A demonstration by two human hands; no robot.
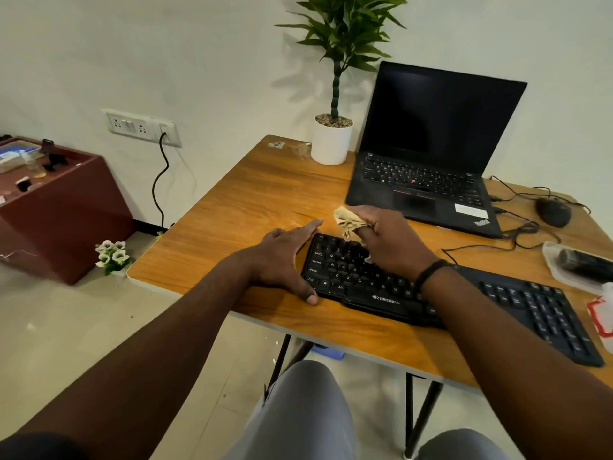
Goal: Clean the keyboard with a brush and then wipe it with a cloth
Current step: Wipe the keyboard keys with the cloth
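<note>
A black keyboard (358, 287) lies along the front of the wooden table (252, 200). My left hand (282, 260) lies flat against the keyboard's left end, thumb on its front corner, fingers spread along the side. My right hand (391, 240) hovers over the keyboard's upper left keys and grips a crumpled beige cloth (346, 222), which sticks out past my fingers and hangs down onto the top key rows. My right forearm hides the keyboard's middle. I see no brush that I can name for sure.
An open black laptop (428, 174) stands behind the keyboard, with a white potted plant (331, 141) to its left. A black mouse (553, 212) and cables lie at the right, beside a plastic-wrapped dark object (583, 263). A maroon cabinet (63, 207) stands left of the table.
</note>
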